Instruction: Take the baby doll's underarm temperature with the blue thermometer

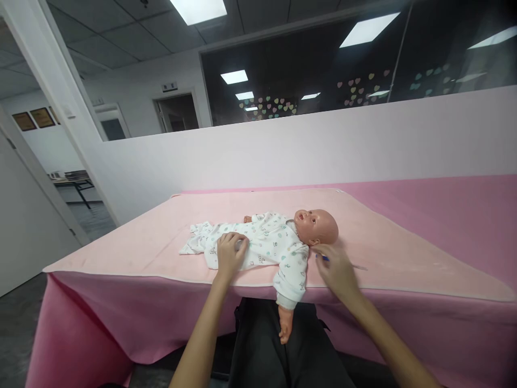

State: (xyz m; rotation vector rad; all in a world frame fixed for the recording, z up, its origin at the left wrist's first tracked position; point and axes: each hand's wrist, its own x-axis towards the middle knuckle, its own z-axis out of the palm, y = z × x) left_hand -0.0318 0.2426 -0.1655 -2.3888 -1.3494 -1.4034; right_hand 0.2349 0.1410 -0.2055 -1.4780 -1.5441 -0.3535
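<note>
Toward the left of the peach-pink blanket (133, 248), the crumpled foot end of a white patterned baby outfit (262, 245) lies flat, with no feet showing. Just right of it, the left hand (231, 252) rests on the outfit's lower part, fingers bent and thumb set apart; a pale patch shows between them, and I cannot tell whether anything is pinched there. Next comes the torso of the baby doll (306, 230), which lies on its back across the blanket, head to the right. Its near arm (285, 323) hangs over the table edge, above dark trousers (262, 345). Clothing is on the body and both arms, so that much looks done. Farther right, beside the doll's ear and shoulder, the right hand (337, 270) has its fingers drawn narrow around a thin rod (358, 267); a blue part shows at the fingertips, and the slim end sticks out over the blanket. Whether the fingertips touch the neck is unclear. With the rod in hand rather than laid aside, the work near the neck seems under way, not finished; how much is left cannot be judged.
</note>
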